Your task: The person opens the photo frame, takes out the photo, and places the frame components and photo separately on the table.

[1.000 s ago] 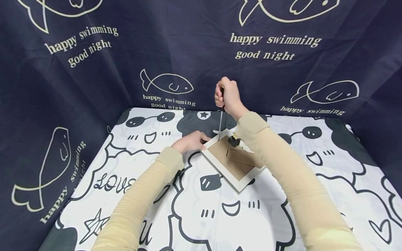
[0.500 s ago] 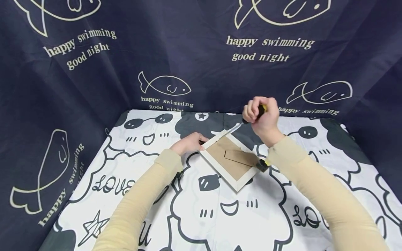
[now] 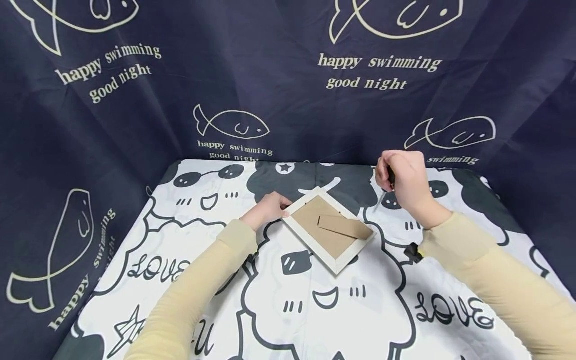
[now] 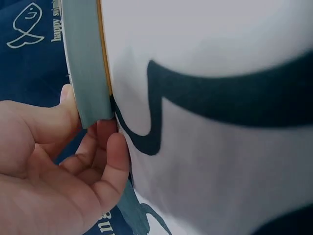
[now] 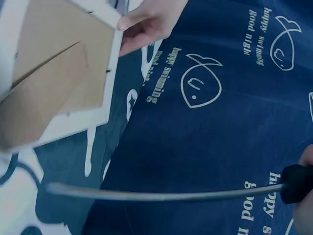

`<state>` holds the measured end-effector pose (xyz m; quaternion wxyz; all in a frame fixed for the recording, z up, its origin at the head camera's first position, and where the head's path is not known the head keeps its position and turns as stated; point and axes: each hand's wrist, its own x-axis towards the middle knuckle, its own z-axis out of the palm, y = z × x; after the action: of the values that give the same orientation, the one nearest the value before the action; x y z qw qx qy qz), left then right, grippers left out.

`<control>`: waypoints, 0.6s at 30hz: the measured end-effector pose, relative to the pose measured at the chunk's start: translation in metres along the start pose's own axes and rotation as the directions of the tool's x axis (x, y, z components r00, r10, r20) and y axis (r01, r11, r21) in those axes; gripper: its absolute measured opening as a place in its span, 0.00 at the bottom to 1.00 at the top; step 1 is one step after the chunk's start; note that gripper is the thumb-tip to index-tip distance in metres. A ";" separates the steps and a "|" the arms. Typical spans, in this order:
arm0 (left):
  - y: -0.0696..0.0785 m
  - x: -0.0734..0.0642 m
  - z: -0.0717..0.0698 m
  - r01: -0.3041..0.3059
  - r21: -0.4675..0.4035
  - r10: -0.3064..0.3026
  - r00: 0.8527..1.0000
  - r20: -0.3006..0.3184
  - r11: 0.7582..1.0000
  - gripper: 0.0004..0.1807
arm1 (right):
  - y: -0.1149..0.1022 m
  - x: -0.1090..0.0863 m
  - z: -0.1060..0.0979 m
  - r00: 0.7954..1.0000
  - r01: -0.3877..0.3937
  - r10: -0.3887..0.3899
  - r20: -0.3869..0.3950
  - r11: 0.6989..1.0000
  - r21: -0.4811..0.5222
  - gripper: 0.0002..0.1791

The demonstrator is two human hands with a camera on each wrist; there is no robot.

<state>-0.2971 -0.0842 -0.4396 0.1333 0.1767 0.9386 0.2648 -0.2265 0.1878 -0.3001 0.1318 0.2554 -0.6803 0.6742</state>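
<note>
A picture frame (image 3: 311, 243) with a white border lies back side up on the cloth. Its brown backing board (image 3: 306, 216) carries a cardboard stand (image 3: 344, 226). The left hand (image 3: 267, 208) pinches the frame's left corner; in the left wrist view the thumb presses the frame's edge (image 4: 89, 63), the fingers curled on the other side. To the right of the frame and apart from it, the right hand (image 3: 407, 177) grips a screwdriver (image 5: 166, 197) by its dark handle. Its metal shaft points toward the table. Most of the handle is hidden in the fist.
A white cloth (image 3: 373, 305) with black cartoon drawings covers the table. Dark blue curtains (image 3: 288, 65) with fish and lettering hang behind and to the left. A small black wrist camera (image 3: 413, 252) sits below the right sleeve.
The right hand has lifted the screwdriver off the frame's upper edge and moved right and down, away from the frame. The left hand keeps its hold on the corner.
</note>
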 end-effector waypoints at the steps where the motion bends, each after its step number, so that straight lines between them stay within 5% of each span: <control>1: -0.001 -0.001 0.001 0.003 0.000 -0.003 1.000 -0.020 1.000 0.15 | -0.001 -0.002 -0.002 1.000 -0.015 0.014 -0.010 0.995 -0.096 0.22; 4: -0.002 -0.005 0.002 0.014 0.003 -0.013 0.997 -0.080 1.000 0.12 | -0.001 -0.007 -0.007 0.999 -0.042 0.027 -0.044 0.925 -0.378 0.21; 8: -0.003 -0.012 0.005 0.034 0.010 -0.032 0.988 -0.152 0.999 0.09 | 0.006 -0.014 -0.013 0.997 0.044 -0.078 -0.025 0.772 -0.634 0.19; 12: -0.002 -0.018 0.008 0.037 0.054 -0.026 0.981 -0.191 0.998 0.12 | 0.019 -0.021 -0.020 0.971 0.214 -0.218 0.095 0.627 -0.750 0.20; 15: 0.000 -0.022 0.009 0.037 0.113 -0.014 0.980 -0.200 0.993 0.14 | 0.030 -0.029 -0.025 0.959 0.267 -0.239 0.154 0.575 -0.774 0.19; 18: 0.002 -0.024 0.010 0.044 0.144 -0.015 0.981 -0.195 0.989 0.14 | 0.041 -0.038 -0.028 0.968 0.240 -0.190 0.161 0.539 -0.807 0.15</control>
<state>-0.2713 -0.0883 -0.4430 0.0319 0.1458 0.9666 0.2083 -0.2208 0.2203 -0.3530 0.2986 0.2642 -0.8817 0.2524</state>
